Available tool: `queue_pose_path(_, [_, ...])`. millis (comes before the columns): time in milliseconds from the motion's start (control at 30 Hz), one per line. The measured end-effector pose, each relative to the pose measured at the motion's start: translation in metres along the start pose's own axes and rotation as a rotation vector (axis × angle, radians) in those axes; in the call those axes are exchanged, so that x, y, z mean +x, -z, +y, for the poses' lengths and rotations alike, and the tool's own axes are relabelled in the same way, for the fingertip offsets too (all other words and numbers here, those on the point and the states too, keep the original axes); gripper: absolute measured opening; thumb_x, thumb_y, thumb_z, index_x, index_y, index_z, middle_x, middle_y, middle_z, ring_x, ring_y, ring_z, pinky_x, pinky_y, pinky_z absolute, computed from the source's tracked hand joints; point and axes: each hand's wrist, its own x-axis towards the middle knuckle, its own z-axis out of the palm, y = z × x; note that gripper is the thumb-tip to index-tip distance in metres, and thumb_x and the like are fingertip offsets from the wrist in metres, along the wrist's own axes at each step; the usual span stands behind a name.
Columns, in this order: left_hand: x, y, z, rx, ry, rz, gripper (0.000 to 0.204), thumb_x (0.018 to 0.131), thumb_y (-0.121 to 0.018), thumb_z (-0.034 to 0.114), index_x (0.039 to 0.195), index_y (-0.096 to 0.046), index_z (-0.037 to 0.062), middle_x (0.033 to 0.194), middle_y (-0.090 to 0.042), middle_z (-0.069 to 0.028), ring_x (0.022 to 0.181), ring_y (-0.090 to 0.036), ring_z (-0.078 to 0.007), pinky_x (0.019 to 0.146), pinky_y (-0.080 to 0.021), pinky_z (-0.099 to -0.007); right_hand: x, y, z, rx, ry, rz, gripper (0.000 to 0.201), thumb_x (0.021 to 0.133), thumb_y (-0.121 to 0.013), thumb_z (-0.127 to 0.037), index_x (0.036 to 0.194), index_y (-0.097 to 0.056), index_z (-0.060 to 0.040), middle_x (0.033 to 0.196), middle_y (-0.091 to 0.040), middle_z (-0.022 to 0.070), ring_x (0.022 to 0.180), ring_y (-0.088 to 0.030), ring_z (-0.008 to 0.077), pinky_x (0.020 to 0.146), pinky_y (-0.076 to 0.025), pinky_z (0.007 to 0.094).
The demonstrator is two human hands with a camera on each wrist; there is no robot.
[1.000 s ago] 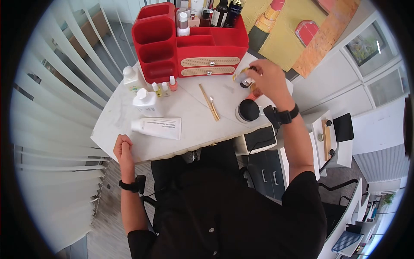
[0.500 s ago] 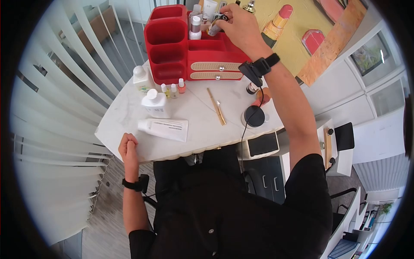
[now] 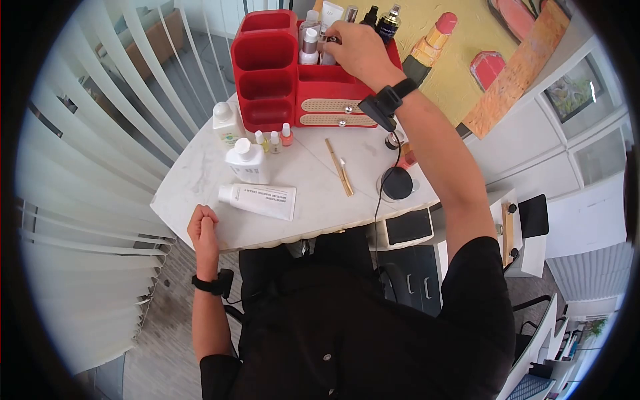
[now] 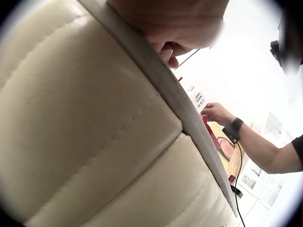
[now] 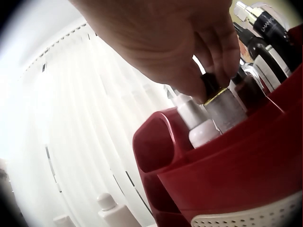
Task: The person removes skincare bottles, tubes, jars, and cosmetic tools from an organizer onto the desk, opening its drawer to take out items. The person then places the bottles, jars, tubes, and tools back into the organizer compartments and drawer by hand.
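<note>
My right hand (image 3: 363, 52) reaches into the back part of the red organizer (image 3: 327, 90). In the right wrist view its thumb and fingers pinch the black cap of a small greyish, see-through bottle (image 5: 227, 111) with a gold ring. That bottle stands upright inside the organizer, close beside a white bottle (image 5: 203, 133); its base is hidden behind the red wall. My left hand (image 3: 203, 227) rests at the front left edge of the marble-look table (image 3: 307, 210), fingers curled in, holding nothing. Nearest to it lies a white tube (image 3: 267, 201).
Dark bottles (image 3: 388, 25) stand in the organizer right of my hand. On the left are white bottles (image 3: 248, 163) and small nail polish bottles (image 3: 287, 137). Gold slim sticks (image 3: 339, 170) lie mid-table; a black-lidded jar (image 3: 397, 183) stands at the right, under a hanging cable.
My right hand has carried the small bottle from the right side of the table up and left, then down into the organizer beside the white bottle. The left hand has stayed put.
</note>
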Motion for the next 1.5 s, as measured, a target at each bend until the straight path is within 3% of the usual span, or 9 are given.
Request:
queue_pose_path(267, [0.001, 0.002, -0.003, 0.021, -0.016, -0.014, 0.016, 0.093, -0.043, 0.002, 0.079, -0.051, 0.0053, 0.074, -0.043, 0.0043, 0.069, -0.033, -0.0052, 0.062, -0.027, -0.0241, -0.012, 0.001, 0.003, 0.145, -0.078, -0.031, 0.038, 0.088, -0.073, -0.022, 0.121, -0.069, -0.0028, 0.097, -0.074, 0.0243, 0.096, -0.071, 0.0406, 0.088, -0.056, 0.0471])
queue_pose_path(433, [0.001, 0.002, -0.003, 0.026, -0.009, -0.005, 0.017, 0.093, -0.043, 0.001, 0.078, -0.051, 0.0052, 0.075, -0.043, 0.0038, 0.069, -0.034, -0.0054, 0.062, -0.027, -0.0242, -0.037, 0.027, 0.005, 0.235, -0.164, 0.053, 0.038, 0.09, -0.073, -0.022, 0.122, -0.068, -0.0019, 0.097, -0.075, 0.0188, 0.09, -0.074, 0.0343, 0.083, -0.058, 0.0405])
queue_pose_path(633, [0.001, 0.002, -0.003, 0.029, -0.008, -0.013, 0.016, 0.092, -0.043, 0.001, 0.078, -0.05, 0.0052, 0.074, -0.043, 0.004, 0.069, -0.033, -0.0054, 0.062, -0.027, -0.024, -0.126, 0.098, 0.018, 0.274, -0.268, 0.115, 0.037, 0.091, -0.075, -0.026, 0.117, -0.07, -0.0007, 0.094, -0.076, 0.0152, 0.086, -0.074, 0.0253, 0.079, -0.058, 0.0362])
queue_pose_path(833, [0.002, 0.004, -0.008, -0.002, -0.013, -0.028, 0.017, 0.092, -0.042, 0.001, 0.077, -0.047, 0.0068, 0.074, -0.039, 0.005, 0.068, -0.029, -0.0043, 0.06, -0.023, -0.0227, -0.214, 0.135, 0.033, 0.152, -0.61, -0.13, 0.066, 0.081, -0.084, -0.043, 0.128, -0.066, 0.0002, 0.111, -0.072, 0.016, 0.087, -0.07, 0.0242, 0.078, -0.056, 0.035])
queue_pose_path(1000, [0.003, 0.005, -0.01, -0.015, 0.012, -0.021, 0.018, 0.094, -0.042, 0.002, 0.077, -0.047, 0.0077, 0.074, -0.037, 0.0063, 0.066, -0.027, -0.0028, 0.059, -0.02, -0.0212, -0.247, 0.115, 0.028, 0.204, -0.615, -0.264, 0.069, 0.08, -0.084, -0.04, 0.131, -0.064, 0.002, 0.108, -0.073, 0.0143, 0.084, -0.069, 0.0229, 0.078, -0.056, 0.0343])
queue_pose_path(1033, [0.003, 0.005, -0.01, -0.011, 0.01, -0.017, 0.018, 0.094, -0.042, 0.002, 0.077, -0.047, 0.0078, 0.074, -0.037, 0.0063, 0.066, -0.027, -0.0028, 0.058, -0.02, -0.0212, -0.252, 0.108, 0.03, 0.267, -0.583, -0.27, 0.059, 0.083, -0.082, -0.031, 0.129, -0.064, 0.0015, 0.106, -0.073, 0.0123, 0.085, -0.068, 0.0199, 0.078, -0.056, 0.0326])
queue_pose_path(1167, [0.002, 0.005, -0.007, -0.009, 0.008, -0.027, 0.019, 0.096, -0.043, 0.003, 0.078, -0.048, 0.0079, 0.074, -0.038, 0.0064, 0.066, -0.028, -0.0027, 0.058, -0.021, -0.0214, -0.253, 0.093, 0.025, 0.301, -0.594, -0.226, 0.037, 0.086, -0.079, -0.014, 0.117, -0.066, 0.0019, 0.096, -0.073, 0.0083, 0.084, -0.069, 0.0168, 0.078, -0.056, 0.0298])
queue_pose_path(1300, [0.002, 0.006, -0.01, -0.005, 0.008, -0.021, 0.019, 0.096, -0.043, 0.003, 0.078, -0.048, 0.0079, 0.074, -0.039, 0.0064, 0.066, -0.028, -0.0026, 0.058, -0.021, -0.0215, -0.244, 0.095, 0.024, 0.32, -0.669, -0.243, 0.029, 0.085, -0.075, -0.012, 0.108, -0.068, 0.0032, 0.089, -0.073, 0.0121, 0.071, -0.067, 0.0191, 0.071, -0.055, 0.0309])
queue_pose_path(1500, [0.003, 0.005, -0.008, 0.014, 0.005, -0.03, 0.019, 0.096, -0.043, 0.003, 0.078, -0.05, 0.0078, 0.073, -0.04, 0.0061, 0.066, -0.029, -0.0027, 0.058, -0.021, -0.0216, -0.191, 0.125, 0.009, 0.221, -0.54, 0.07, 0.03, 0.087, -0.074, -0.013, 0.113, -0.069, 0.003, 0.087, -0.073, 0.0112, 0.076, -0.069, 0.0156, 0.073, -0.056, 0.0288])
